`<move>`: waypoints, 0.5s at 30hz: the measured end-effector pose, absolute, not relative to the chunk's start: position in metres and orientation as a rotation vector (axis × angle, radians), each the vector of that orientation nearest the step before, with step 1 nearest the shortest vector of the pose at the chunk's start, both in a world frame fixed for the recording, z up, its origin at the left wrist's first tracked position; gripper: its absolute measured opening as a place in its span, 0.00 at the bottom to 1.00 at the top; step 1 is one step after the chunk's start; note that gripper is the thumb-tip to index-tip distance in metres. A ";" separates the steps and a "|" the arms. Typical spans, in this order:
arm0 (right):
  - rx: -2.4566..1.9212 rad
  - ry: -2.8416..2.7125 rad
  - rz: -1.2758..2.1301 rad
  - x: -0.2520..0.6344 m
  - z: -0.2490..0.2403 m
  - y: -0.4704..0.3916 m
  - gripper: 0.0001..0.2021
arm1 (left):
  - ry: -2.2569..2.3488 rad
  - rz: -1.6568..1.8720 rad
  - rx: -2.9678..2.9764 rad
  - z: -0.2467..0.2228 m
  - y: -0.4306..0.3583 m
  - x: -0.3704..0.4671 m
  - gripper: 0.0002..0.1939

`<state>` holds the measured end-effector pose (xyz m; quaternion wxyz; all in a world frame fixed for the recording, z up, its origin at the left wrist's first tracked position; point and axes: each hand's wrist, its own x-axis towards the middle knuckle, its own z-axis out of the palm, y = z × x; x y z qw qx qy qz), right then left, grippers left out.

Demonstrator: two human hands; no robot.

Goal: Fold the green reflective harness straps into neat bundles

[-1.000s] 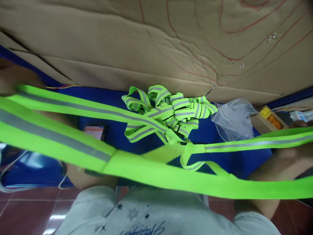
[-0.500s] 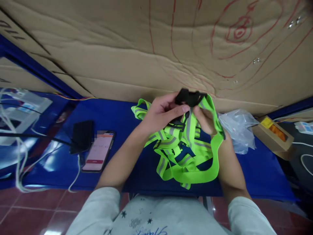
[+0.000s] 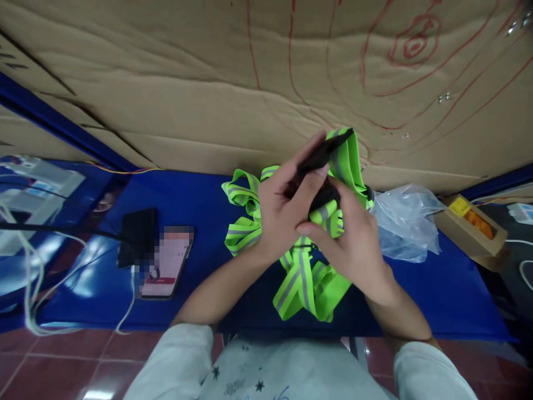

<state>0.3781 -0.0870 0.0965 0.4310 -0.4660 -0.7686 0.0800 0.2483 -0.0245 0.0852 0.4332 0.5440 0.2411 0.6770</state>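
Left of centre in the frame a phone (image 3: 166,269) lay flat on the blue table (image 3: 437,300), well clear of the work. At centre the left hand (image 3: 283,214) had its fingers closed on a black buckle (image 3: 320,156), likely to steady it, while the right hand (image 3: 353,244) gripped the bunched strap (image 3: 300,278) beneath. The strap was neon green with a grey stripe, hanging in loose loops to the table.

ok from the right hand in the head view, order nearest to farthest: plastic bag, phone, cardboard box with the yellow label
1. plastic bag, just right of the right hand
2. cardboard box, farther right at the table's end
3. phone, far across on the left
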 end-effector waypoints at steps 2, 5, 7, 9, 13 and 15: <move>-1.152 -1.870 0.195 0.380 0.094 -0.085 0.26 | 0.493 1.550 1.482 0.091 -0.030 0.238 0.23; -1.155 -1.780 0.193 0.395 0.092 -0.081 0.16 | 0.396 1.331 1.768 0.101 -0.035 0.214 0.25; -1.126 -1.762 0.176 0.404 0.092 -0.081 0.09 | 0.430 1.254 1.954 0.109 -0.038 0.200 0.23; -1.047 -1.835 0.173 0.408 0.094 -0.080 0.04 | 0.493 1.207 2.099 0.117 -0.042 0.190 0.21; -0.807 -2.120 0.237 0.405 0.102 -0.075 0.05 | 0.621 1.115 2.224 0.131 -0.047 0.174 0.16; -0.717 -2.208 0.301 0.404 0.106 -0.073 0.07 | 0.642 1.055 2.246 0.134 -0.045 0.168 0.16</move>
